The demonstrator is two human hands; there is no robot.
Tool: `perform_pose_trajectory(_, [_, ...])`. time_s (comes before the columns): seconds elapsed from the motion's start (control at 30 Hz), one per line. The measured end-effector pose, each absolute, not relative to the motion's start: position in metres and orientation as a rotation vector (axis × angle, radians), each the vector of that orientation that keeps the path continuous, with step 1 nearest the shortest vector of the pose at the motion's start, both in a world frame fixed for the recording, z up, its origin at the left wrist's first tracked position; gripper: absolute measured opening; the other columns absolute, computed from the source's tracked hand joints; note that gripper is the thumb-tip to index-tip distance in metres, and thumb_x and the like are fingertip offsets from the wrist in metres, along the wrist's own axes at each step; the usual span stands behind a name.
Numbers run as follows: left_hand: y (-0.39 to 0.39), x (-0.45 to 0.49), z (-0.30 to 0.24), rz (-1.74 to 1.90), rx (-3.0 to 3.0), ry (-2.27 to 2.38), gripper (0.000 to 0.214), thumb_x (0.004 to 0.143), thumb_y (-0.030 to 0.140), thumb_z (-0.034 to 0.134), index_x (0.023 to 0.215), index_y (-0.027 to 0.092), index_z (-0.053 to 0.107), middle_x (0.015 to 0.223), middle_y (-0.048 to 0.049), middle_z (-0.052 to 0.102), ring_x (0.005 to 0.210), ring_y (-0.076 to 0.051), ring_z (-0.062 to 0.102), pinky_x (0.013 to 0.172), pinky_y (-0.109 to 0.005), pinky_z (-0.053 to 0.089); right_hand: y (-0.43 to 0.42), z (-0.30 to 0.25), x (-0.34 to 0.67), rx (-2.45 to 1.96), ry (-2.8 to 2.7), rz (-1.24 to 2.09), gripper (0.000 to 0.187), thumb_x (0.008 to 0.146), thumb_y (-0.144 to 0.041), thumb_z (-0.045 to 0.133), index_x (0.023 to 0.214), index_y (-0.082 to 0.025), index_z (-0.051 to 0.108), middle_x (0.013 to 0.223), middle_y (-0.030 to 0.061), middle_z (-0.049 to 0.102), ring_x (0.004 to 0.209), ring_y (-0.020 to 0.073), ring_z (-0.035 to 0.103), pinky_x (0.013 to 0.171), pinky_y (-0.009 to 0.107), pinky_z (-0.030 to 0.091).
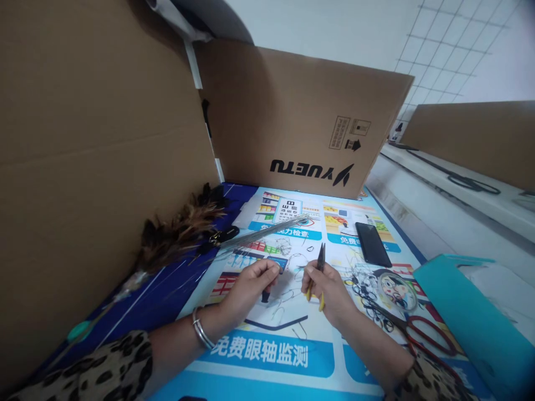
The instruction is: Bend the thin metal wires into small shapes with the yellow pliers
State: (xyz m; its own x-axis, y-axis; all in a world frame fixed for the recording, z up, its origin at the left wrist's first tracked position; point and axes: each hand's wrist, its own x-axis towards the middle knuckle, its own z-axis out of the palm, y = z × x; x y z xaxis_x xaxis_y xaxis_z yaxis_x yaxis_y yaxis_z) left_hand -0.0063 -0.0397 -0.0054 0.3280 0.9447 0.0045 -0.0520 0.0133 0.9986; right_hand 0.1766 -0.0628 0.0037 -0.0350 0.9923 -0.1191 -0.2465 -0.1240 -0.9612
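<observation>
My right hand (pixel 328 289) is closed around yellow-handled pliers (pixel 320 266), jaws pointing up and away. My left hand (pixel 251 287) is closed in a pinch beside it, thumb and fingers pressed together on something small, perhaps thin wire, which I cannot make out. Under the left hand a short black tool (pixel 266 296) shows. Both hands hover over a printed poster (pixel 267 356) covering the table. Bent wire pieces (pixel 288 312) lie on the poster just below the hands. A silver bangle circles my left wrist.
A bundle of straight metal wires (pixel 263 233) and a pile of brown feathers (pixel 179 231) lie at left. A black phone (pixel 373 244), red-handled scissors (pixel 422 331), small black rings (pixel 368 301) and a teal folder (pixel 472 312) lie right. Cardboard walls (pixel 301 117) enclose the back and left.
</observation>
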Motion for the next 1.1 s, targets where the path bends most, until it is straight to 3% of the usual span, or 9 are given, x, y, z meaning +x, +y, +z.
perform_pose_trajectory(0.27, [-0.044,-0.003,-0.011,0.863,1.312,0.912,0.023,0.078,0.033,0.055,0.089,0.013,0.06,0.061,0.0013,0.05,0.052,-0.009,0.043,0.049,-0.021,0.034,-0.065,-0.001,0.174,-1.093,-1.022,1.351,0.016,0.08,-0.034,0.054,0.08,-0.019,0.047,0.061,-0.0019,0.054,0.055,0.0109,0.05,0.05,0.022,0.035])
perform_pose_trajectory(0.6, [-0.049,-0.001,-0.008,0.858,1.166,0.91,0.023,0.079,0.032,0.056,0.091,0.013,0.057,0.058,0.0012,0.05,0.052,-0.009,0.044,0.047,-0.019,0.033,-0.071,0.002,0.167,-1.121,-1.087,1.244,0.016,0.079,-0.032,0.054,0.079,-0.018,0.047,0.058,-0.0028,0.053,0.055,0.0104,0.048,0.053,0.023,0.037])
perform_pose_trajectory(1.1, [-0.056,0.001,0.0,0.767,1.093,0.871,0.023,0.079,0.035,0.056,0.071,0.013,0.054,0.053,0.0013,0.05,0.046,-0.007,0.041,0.044,-0.018,0.03,-0.073,-0.003,0.164,-1.091,-1.13,1.197,0.014,0.078,-0.031,0.054,0.079,-0.018,0.048,0.059,-0.0028,0.052,0.055,0.0098,0.047,0.051,0.021,0.035])
